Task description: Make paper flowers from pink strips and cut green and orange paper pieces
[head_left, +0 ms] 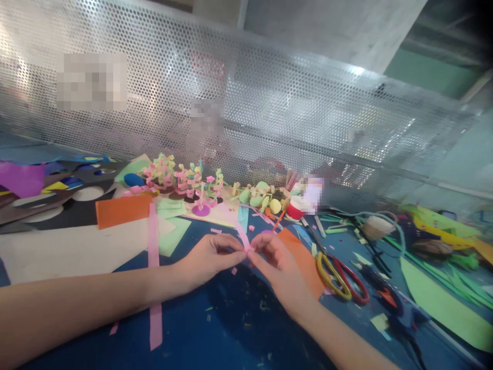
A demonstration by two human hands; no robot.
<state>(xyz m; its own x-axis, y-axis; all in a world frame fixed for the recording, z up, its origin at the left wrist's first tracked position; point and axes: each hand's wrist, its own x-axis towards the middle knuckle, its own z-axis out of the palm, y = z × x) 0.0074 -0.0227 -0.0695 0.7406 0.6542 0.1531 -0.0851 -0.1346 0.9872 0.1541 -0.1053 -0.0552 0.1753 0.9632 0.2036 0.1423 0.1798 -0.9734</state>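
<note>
Above the blue table, my left hand (pixel 213 257) and my right hand (pixel 275 264) meet at the fingertips. Both pinch the lower end of a narrow pink paper strip (pixel 242 232), whose free part rises away from me. Another long pink strip (pixel 154 324) lies on the table, passing beneath my left forearm. Orange paper (pixel 300 257) is beside my right hand. Just right of it rest scissors (pixel 341 277) with one yellow and one red handle loop. Small pink scraps are scattered near my fingers.
Behind my hands stand several pink and yellow paper flower pieces (pixel 200 190). A glue gun (pixel 396 303) lies at the right, by green paper (pixel 442 303). White paper (pixel 69 252) and an orange sheet (pixel 124 210) are on the left. A perforated metal screen (pixel 262 113) borders the table's back.
</note>
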